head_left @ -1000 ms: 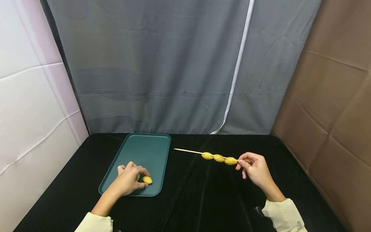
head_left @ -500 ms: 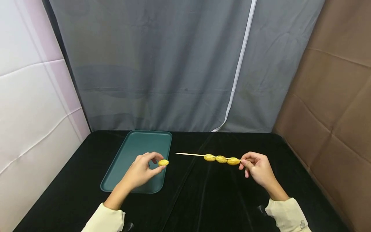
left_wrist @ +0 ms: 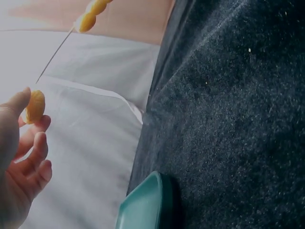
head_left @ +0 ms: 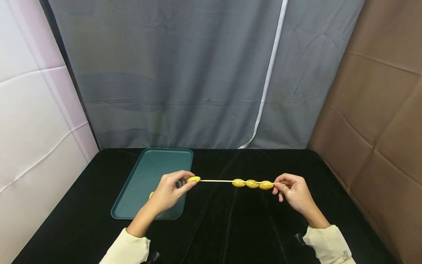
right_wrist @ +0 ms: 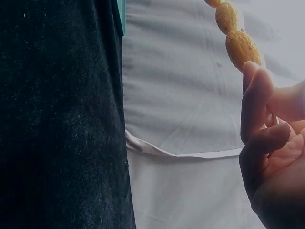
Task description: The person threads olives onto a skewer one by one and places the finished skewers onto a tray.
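My left hand [head_left: 166, 191] pinches a yellow oval piece with a wrinkled surface [head_left: 193, 179] between thumb and fingers, above the tray's right side. The free tip of a thin wooden skewer [head_left: 215, 180] points straight at it; in the left wrist view that tip is right by the piece's [left_wrist: 35, 107] upper end. Three similar yellow pieces [head_left: 252, 183] are threaded near the skewer's other end. There my right hand [head_left: 292, 192] pinches the skewer, its fingertips close against the last threaded piece [right_wrist: 242, 48]. The skewer lies nearly level across the head view.
A teal tray [head_left: 161, 159] lies on the left of the black-covered table [head_left: 227, 231]. On it another yellow piece [head_left: 151, 195] shows, mostly hidden behind my left hand. A grey curtain [head_left: 181, 73] closes off the back, with a white panel [head_left: 39, 121] left and a brown one [head_left: 379, 121] right.
My left hand has picked a yellow piece up from the tray and carried it up and right to the skewer's tip. My right hand has held the skewer almost still.
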`<action>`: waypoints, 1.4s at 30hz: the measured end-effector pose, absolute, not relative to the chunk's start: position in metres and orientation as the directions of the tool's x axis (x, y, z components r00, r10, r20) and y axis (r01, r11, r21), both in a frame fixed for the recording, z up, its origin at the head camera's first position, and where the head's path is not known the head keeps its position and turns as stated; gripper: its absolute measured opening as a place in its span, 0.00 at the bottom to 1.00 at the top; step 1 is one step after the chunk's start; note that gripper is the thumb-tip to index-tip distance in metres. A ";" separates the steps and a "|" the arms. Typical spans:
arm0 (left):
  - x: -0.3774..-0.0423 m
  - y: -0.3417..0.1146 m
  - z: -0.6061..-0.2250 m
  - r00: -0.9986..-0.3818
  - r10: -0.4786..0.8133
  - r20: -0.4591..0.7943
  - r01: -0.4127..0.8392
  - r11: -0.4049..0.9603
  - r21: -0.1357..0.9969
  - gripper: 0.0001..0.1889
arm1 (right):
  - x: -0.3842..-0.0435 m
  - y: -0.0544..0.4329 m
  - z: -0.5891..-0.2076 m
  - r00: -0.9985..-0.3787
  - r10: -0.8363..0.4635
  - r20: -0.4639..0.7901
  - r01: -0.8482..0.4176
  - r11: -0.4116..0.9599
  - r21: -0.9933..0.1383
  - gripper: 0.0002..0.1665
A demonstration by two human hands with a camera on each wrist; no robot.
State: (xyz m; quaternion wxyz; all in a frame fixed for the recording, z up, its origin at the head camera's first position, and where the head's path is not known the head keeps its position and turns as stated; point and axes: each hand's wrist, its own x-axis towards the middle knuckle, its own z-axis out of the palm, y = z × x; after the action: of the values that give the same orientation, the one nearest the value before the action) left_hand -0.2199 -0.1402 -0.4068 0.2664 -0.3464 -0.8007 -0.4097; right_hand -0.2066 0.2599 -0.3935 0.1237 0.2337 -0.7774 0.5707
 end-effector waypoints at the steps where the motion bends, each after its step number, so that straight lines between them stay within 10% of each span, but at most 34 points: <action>1: -0.220 -0.141 -0.407 -0.616 0.336 0.713 0.775 0.417 0.474 0.11 | -0.206 0.260 -0.393 -0.860 -0.223 0.459 -0.505 0.240 -0.829 0.06; 15: -0.215 -0.139 -0.406 -0.668 0.347 0.659 0.743 0.361 0.564 0.10 | -0.205 0.259 -0.391 -0.877 -0.213 0.430 -0.476 0.271 -0.837 0.05; 25: -0.210 -0.130 -0.405 -0.825 0.290 0.486 0.548 0.198 0.812 0.12 | -0.202 0.259 -0.388 -0.884 -0.202 0.421 -0.465 0.296 -0.834 0.05; 42: -0.211 -0.131 -0.412 -0.833 0.288 0.472 0.517 0.105 0.850 0.12 | -0.200 0.263 -0.387 -0.876 -0.219 0.430 -0.479 0.294 -0.827 0.06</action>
State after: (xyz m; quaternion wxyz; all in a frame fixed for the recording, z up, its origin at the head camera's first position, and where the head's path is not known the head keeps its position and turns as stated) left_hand -0.2111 -0.1308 -0.4116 0.0937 -0.2729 -0.7372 -0.6110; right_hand -0.1997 0.2627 -0.3867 0.1177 0.2193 -0.7958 0.5521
